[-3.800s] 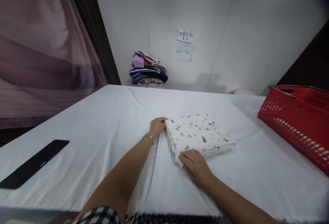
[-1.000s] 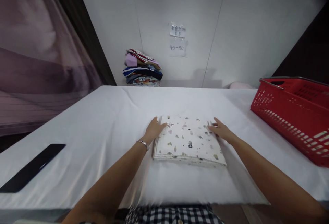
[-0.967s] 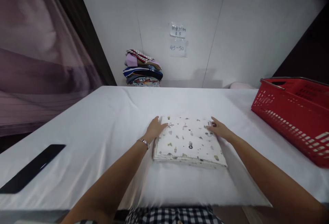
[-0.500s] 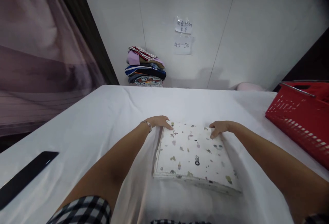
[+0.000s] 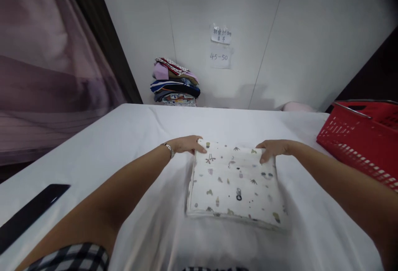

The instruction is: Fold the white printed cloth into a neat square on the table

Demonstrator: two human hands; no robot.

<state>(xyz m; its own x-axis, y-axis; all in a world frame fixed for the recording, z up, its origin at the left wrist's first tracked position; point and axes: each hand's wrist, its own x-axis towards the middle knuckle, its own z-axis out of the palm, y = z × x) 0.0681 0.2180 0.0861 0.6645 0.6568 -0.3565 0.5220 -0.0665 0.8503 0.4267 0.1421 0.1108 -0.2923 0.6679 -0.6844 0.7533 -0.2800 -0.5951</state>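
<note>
A white cloth with small printed plants and shapes lies folded into a thick square on the white-covered table. At its far left corner my left hand grips the edge, thumb on top and the other fingers beneath or behind, mostly hidden. My right hand pinches the far right corner in the same way, its thumb resting on the printed face. The near edge of the cloth shows several layers. A silver bracelet circles my left wrist.
At the right stands a red perforated basket with a metal handle. A flat black object lies on the left of the table. Folded fabrics are stacked beyond the far edge, by a wall with paper signs.
Both hands have moved slightly apart and outward, still at the far corners. The far edge of the folded cloth is drawn a little farther away and straighter.
</note>
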